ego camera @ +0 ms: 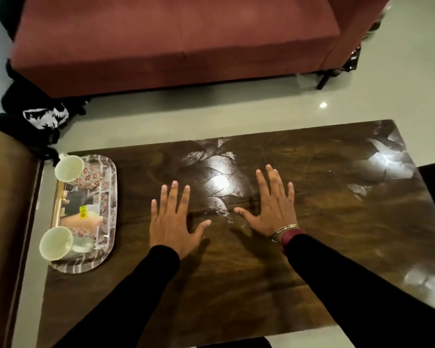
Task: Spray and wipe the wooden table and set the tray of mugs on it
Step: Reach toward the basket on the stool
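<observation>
Left hand (172, 219): fully open, fingers spread, palm down over the middle of the wooden bench (312, 234), holding nothing; whether the palm presses the wood or hovers just above it cannot be told. Black sleeve to the wrist.

Right hand (274, 204): likewise splayed flat, palm down, empty — just to the right of the left hand, thumbs pointing toward each other with a gap of bare wood between them. Thin metal bangles (284, 229) and a dark red band at the wrist, then black sleeve.

Bench: dark brown wood, glossy, with bright light reflections and pale streaky patches near the far edge, the far right corner and the near right edge.

Tray (107, 197): oblong, rounded corners, printed with a photo collage, a small yellow sticker (83, 211) on its face. It lies on the bench at the left edge, long side running along that edge and slightly overhanging it.

Mugs, two, both on the tray, mouths toward the camera and no contents visible inside:
- far mug (72, 170), pale interior, white outside with small red flowers, at the tray's far end;
- near mug (57, 243), same pale interior, at the tray's near end.

Beyond the bench's far edge — a reddish sofa (176, 36) on a pale floor. A black cloth with a white print (45, 118) lies on the floor off the far left corner.
</observation>
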A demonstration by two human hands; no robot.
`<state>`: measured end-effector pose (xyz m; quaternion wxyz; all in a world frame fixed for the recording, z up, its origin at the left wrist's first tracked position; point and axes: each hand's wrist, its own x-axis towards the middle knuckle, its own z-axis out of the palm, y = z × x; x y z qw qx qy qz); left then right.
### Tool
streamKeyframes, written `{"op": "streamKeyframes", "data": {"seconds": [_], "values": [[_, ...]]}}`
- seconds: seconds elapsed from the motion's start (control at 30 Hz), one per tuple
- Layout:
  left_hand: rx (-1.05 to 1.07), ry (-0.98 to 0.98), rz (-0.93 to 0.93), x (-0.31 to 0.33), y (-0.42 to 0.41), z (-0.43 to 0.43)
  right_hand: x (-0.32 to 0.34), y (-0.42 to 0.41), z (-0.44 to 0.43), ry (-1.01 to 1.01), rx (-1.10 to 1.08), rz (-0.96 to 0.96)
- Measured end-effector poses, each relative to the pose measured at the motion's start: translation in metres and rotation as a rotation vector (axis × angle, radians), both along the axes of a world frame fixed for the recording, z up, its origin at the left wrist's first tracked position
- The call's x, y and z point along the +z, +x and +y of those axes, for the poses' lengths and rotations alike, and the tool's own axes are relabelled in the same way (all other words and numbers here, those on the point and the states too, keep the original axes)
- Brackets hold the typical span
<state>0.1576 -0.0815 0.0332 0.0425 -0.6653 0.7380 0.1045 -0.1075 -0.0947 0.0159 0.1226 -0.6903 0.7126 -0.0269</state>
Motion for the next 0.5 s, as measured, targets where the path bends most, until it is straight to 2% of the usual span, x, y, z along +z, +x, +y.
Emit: {"op": "streamKeyframes", "data": {"seconds": [0.5], "values": [[-0.105,-0.011,0.053,0.002,-0.063,-0.002,-0.002,-0.055,0.015,-0.082,-0.160,-0.060]]}}
